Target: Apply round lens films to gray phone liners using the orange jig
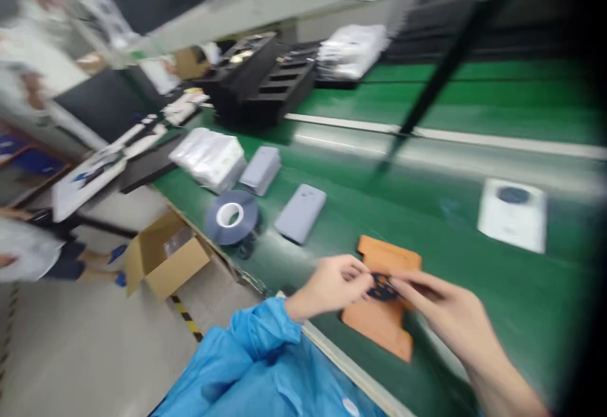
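Note:
Between my two hands is a small dark, roughly round piece [383, 287] with orange showing in spots across it; its kind is too blurred to tell. The fingertips of my left hand [334, 285] pinch its left edge. On its right edge, the thumb and fingers of my right hand [443, 309] are closed. Directly beneath lies an orange notched plate [379, 325], partly covered by the piece and my fingers. Whether the piece touches the plate, I cannot tell.
Left of the plate are a grey-lilac phone case [301, 213], a stack of similar cases [260, 169], a tape roll [244, 230] and a plastic-wrapped pack [211, 157]. A white card with a dark oval [512, 213] lies right. An open carton [173, 262] stands on the floor.

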A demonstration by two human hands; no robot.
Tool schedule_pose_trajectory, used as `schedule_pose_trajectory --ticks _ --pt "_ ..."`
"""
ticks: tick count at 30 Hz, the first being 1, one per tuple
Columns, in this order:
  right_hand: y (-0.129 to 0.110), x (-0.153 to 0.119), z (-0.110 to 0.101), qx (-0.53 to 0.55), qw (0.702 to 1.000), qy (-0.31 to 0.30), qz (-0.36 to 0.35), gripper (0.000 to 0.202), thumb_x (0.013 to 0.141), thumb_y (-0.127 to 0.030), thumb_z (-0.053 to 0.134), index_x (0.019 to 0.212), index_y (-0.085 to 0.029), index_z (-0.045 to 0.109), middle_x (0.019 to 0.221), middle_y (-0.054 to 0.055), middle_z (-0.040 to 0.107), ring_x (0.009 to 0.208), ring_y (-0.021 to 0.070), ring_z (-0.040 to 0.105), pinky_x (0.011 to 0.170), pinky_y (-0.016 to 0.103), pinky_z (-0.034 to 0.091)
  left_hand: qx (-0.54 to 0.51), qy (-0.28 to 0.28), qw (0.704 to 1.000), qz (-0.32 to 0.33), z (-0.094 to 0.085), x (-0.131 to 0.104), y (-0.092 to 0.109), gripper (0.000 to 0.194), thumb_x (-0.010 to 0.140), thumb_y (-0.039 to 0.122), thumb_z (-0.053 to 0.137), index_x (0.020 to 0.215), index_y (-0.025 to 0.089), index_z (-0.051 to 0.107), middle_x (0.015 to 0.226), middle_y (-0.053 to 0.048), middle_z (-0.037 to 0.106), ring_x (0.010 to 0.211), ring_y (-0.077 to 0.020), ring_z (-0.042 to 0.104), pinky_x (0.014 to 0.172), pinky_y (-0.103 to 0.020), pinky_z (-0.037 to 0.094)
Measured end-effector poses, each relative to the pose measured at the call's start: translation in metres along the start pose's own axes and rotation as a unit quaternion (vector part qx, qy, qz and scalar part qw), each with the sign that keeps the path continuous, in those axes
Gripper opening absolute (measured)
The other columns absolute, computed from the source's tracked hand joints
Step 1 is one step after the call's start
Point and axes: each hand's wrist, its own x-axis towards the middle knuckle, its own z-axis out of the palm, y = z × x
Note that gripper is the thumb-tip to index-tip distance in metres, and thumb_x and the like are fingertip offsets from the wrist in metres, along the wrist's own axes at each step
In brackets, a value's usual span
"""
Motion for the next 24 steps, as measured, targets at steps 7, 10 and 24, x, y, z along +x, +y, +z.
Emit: schedule_pose_trajectory --ticks 7,10,24 --pt "0.007 0.016 -0.014 0.065 0.992 0.087 0.071 0.033 0.076 -0.044 0.077 0.091 -0.016 0.084 0.091 0.012 0.083 0.08 0.0262 0.077 0.077 0.037 0.063 0.092 0.031 0.995 0.03 -0.014 0.038 0.016 0.027 0.079 0.04 0.078 0.084 0.016 0.066 0.076 -0.006 0.074 0.059 -0.013 0.066 0.052 -0.022 0.047" --pt "0.011 0.021 -0.015 0.055 0.99 0.098 0.087 0.027 0.078 -0.037 0.077 0.092 -0.016 0.085 0.09 0.011 0.083 0.079 0.0247 0.076 0.076 0.035 0.06 0.127 0.032 0.99 0.044 -0.02 0.054 0.013 0.024 0.077 0.037 0.078 0.085 0.016 0.067 0.071 -0.003 0.069 0.057 -0.0116 0.062 0.051 -0.022 0.045" --pt "0.011 0.032 0.004 -0.041 0.994 0.089 0.039 0.022 0.087 -0.029 0.068 0.098 -0.021 0.087 0.084 0.005 0.079 0.074 0.0196 0.07 0.066 0.029 0.052 0.16 0.012 0.985 0.066 -0.009 0.083 -0.009 0.022 0.077 0.031 0.078 0.086 0.018 0.063 0.072 0.001 0.065 0.057 -0.0106 0.059 0.052 -0.022 0.045"
